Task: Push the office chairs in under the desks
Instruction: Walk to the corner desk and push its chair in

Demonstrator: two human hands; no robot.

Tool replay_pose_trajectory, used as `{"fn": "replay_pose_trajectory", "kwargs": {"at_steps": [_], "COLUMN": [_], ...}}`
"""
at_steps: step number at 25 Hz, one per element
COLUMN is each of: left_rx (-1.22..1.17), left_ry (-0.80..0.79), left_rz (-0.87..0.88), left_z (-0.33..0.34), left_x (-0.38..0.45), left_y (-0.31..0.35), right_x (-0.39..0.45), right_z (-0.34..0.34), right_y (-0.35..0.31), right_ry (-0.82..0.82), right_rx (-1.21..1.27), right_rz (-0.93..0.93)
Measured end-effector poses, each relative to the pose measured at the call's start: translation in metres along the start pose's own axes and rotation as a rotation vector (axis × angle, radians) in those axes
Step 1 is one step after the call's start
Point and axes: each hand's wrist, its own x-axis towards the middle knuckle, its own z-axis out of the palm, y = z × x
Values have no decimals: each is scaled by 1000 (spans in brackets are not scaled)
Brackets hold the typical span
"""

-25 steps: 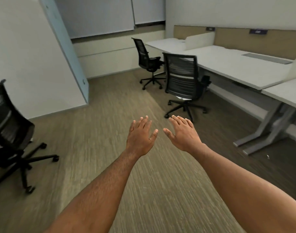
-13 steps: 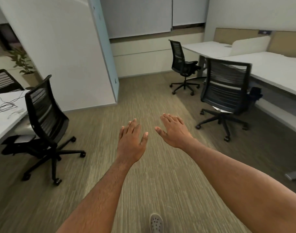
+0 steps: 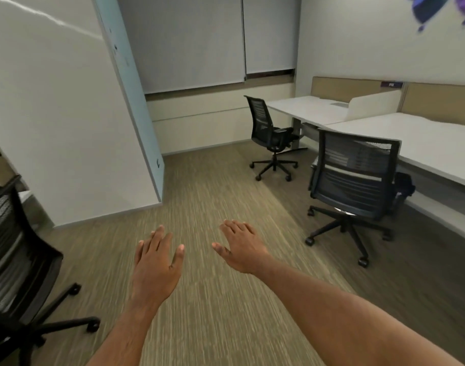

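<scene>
Two black mesh office chairs stand out from the long white desks on the right. The nearer chair has its back toward me, a short way right of my hands. The farther chair stands by the desk end near the window wall. A third black chair sits at the left edge, partly cut off. My left hand and my right hand are stretched out over the carpet, palms down, fingers straight, touching nothing.
A white partition wall with a pale blue edge juts out on the left. Grey roller blinds cover the far windows. Beige desk dividers back the desks. Striped carpet runs between the wall and the chairs.
The view has tilted up and moved forward. The nearer chair on the right appears closer, and the left chair has slid toward the frame's edge. Both hands stay outstretched and empty.
</scene>
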Motion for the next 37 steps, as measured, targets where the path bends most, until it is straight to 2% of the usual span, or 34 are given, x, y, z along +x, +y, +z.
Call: {"fn": "replay_pose_trajectory", "kwargs": {"at_steps": [8, 15, 19, 23, 31, 37], "left_rx": [-61, -52, -31, -36, -55, -25], "left_ry": [-45, -79, -93, -138, -188, -221], "left_rz": [27, 110, 136, 143, 153, 203], "left_z": [62, 115, 129, 156, 261, 334], "left_x": [125, 288, 390, 462, 603, 770], "left_y": [-47, -116, -150, -166, -186, -172], "right_x": [124, 289, 392, 457, 590, 733], "right_z": [34, 63, 61, 79, 122, 120], "right_y": [34, 57, 71, 92, 184, 280], "right_ry": [-32, -3, 77, 97, 34, 46], "right_rx": [-6, -33, -45, -39, -31, 3], "right_rz": [45, 125, 179, 203, 267, 317]}}
